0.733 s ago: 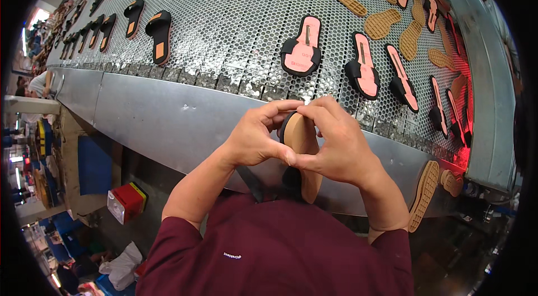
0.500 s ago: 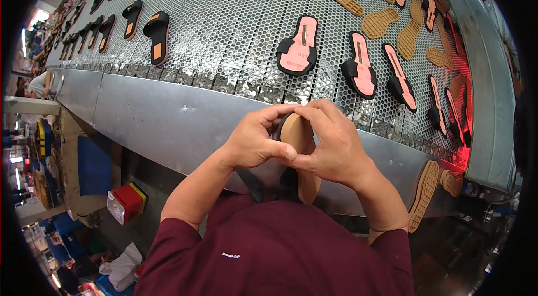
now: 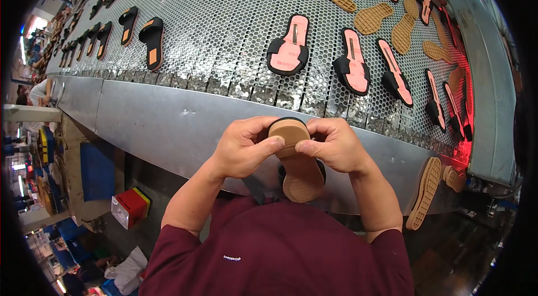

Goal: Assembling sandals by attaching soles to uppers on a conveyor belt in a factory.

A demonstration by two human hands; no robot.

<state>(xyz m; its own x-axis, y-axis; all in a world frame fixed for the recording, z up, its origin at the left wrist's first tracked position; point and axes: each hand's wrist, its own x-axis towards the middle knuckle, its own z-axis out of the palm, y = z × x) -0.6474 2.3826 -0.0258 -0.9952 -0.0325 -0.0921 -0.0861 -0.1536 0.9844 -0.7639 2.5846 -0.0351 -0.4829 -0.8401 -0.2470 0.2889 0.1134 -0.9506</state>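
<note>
Pressing from both sides, the left hand (image 3: 242, 147) and the right hand (image 3: 334, 145) close on a tan-soled sandal (image 3: 297, 164) held sole-up just below the steel edge (image 3: 168, 122) of the perforated conveyor belt (image 3: 224, 33), a little below the centre of the view. Both thumbs lie on the sole near its toe end, while the other fingers curl under it and are hidden, so how they meet the black upper cannot be told. Only a thin black rim shows around the toe at 12 o'clock of the sole. At 12 to 2 o'clock on the belt lie black sandals with pink insoles (image 3: 291, 47) and loose tan soles (image 3: 372, 17). Another tan sole (image 3: 424, 192) hangs at 3 o'clock, perhaps leaning on the frame. Farther sandals at 10 o'clock blur toward the rim.
</note>
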